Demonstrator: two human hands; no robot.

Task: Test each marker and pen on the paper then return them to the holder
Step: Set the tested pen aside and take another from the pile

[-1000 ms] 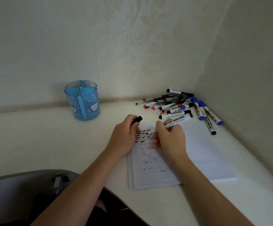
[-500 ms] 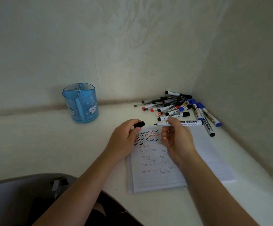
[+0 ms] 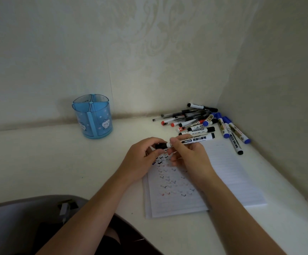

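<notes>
Seemingly early: above the ticked paper (image 3: 232, 177) the left hand (image 3: 142, 162) pinches the cap (image 3: 161, 145) onto the marker (image 3: 195, 141), the right hand (image 3: 191, 159) pinching its barrel, while the holder (image 3: 92, 116) looks empty and the pile (image 3: 191, 120) lies unreturned.

The left hand (image 3: 142, 160) pinches a black cap (image 3: 161, 145) at the end of a white marker (image 3: 195, 141) gripped by the right hand (image 3: 191, 158); ticked paper (image 3: 232, 173) lies beneath the fingers; a pen pile (image 3: 195, 120) lies beyond the right fingers; a blue holder (image 3: 92, 117) stands beyond the left fingers.
</notes>
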